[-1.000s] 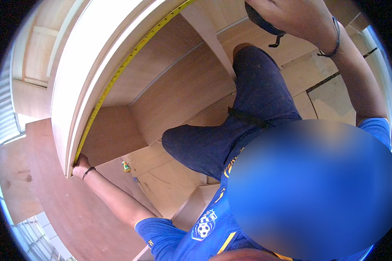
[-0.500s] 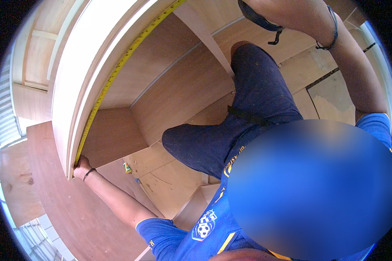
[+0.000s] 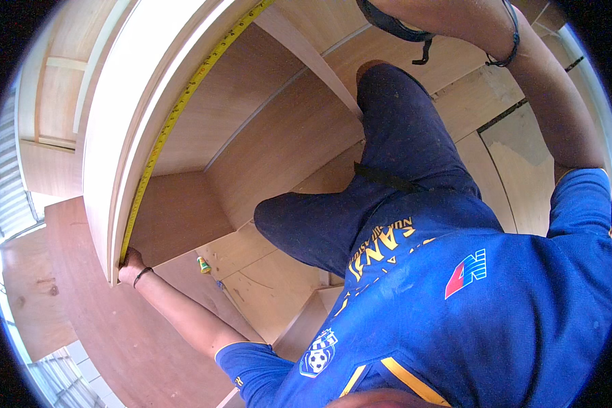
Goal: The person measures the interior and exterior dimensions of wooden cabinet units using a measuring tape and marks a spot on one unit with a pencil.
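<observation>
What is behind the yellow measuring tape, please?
A pale wooden edge shows along the yellow measuring tape, with brown panels beyond; whatever sits directly behind the tape is covered.

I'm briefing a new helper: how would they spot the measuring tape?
Find the big wooden unit with a long pale edge at the picture's left. Along that edge, from the left hand to the picture's top, runs the measuring tape: a thin, marked, bright yellow strip against plain wood.

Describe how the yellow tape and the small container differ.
The yellow tape is long and narrow; the small container is short. The tape runs along the pale panel, reaching the left hand; the container sits apart from that hand. The tape has dark marks; the container has green parts. Both show yellow.
</observation>
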A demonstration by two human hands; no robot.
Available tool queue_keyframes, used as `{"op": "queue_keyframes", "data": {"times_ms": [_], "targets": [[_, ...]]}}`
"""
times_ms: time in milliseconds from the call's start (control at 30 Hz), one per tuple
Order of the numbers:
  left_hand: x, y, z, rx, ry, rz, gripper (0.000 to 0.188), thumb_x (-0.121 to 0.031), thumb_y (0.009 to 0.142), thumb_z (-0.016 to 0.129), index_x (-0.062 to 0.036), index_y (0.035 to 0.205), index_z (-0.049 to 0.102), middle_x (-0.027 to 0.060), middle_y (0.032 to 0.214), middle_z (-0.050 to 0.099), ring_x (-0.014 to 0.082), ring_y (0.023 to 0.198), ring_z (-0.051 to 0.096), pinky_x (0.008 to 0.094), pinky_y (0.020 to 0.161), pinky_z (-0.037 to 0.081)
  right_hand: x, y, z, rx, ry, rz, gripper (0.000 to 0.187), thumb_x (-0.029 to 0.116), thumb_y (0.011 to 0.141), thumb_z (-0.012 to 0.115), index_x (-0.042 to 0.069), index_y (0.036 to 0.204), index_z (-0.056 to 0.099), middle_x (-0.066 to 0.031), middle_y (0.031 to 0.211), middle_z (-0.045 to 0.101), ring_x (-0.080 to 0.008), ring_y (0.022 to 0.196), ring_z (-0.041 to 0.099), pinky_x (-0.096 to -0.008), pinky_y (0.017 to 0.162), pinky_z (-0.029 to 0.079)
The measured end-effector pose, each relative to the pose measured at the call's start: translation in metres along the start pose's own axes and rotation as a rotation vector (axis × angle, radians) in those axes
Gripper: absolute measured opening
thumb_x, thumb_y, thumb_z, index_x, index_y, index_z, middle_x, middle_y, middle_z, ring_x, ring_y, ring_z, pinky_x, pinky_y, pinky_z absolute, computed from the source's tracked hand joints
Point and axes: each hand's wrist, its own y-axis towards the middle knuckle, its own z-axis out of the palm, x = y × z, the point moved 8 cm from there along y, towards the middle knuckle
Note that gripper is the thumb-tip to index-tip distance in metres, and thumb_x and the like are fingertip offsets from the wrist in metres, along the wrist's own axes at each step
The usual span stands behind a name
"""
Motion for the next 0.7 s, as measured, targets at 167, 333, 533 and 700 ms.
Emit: {"op": "queue_keyframes", "data": {"times_ms": [167, 333, 533, 700], "targets": [[-0.016, 0.016, -0.002, 0.022, 0.038, 0.046, 0.034, -0.027, 0.093, 0.045, -0.0036, 0.115, 0.055, 0.0148, 0.117, 0.06, 0.0321, 0.105, 0.058, 0.0493, 0.087, 0.05, 0.0, -0.001, -0.003, -0.034, -0.005, -0.032, 0.026, 0.017, 0.08, 0.053, -0.001, 0.064, 0.06, -0.0187, 0.067, 0.061, -0.0347, 0.068, 0.061, -0.0418, 0.067, 0.05], [-0.003, 0.014, -0.002, 0.005, 0.029, 0.029, 0.035, -0.027, 0.092, 0.046, -0.0037, 0.116, 0.055, 0.0149, 0.118, 0.059, 0.0321, 0.105, 0.058, 0.0494, 0.087, 0.05, -0.002, -0.001, 0.0, -0.023, -0.01, -0.025, 0.026, 0.017, 0.08, 0.053, -0.001, 0.063, 0.06, -0.0188, 0.067, 0.061, -0.0346, 0.068, 0.061, -0.0414, 0.067, 0.05], [-0.01, 0.01, 0.001, 0.06, 0.061, 0.048, 0.037, -0.027, 0.091, 0.046, -0.0008, 0.115, 0.055, 0.0184, 0.12, 0.057, 0.0344, 0.105, 0.058, 0.0492, 0.087, 0.05, -0.001, 0.0, -0.001, -0.032, 0.011, -0.028, 0.025, 0.017, 0.079, 0.054, -0.001, 0.062, 0.059, -0.0187, 0.066, 0.06, -0.0349, 0.067, 0.061, -0.0417, 0.067, 0.05], [0.002, -0.02, 0.014, 0.013, 0.107, 0.11, 0.038, -0.027, 0.09, 0.047, 0.0005, 0.115, 0.054, 0.0191, 0.12, 0.057, 0.0349, 0.105, 0.057, 0.0494, 0.089, 0.05, -0.004, -0.002, 0.002, -0.061, 0.026, -0.041, 0.025, 0.016, 0.079, 0.054, -0.001, 0.06, 0.059, -0.0187, 0.064, 0.059, -0.0347, 0.065, 0.06, -0.0416, 0.064, 0.05]]}}
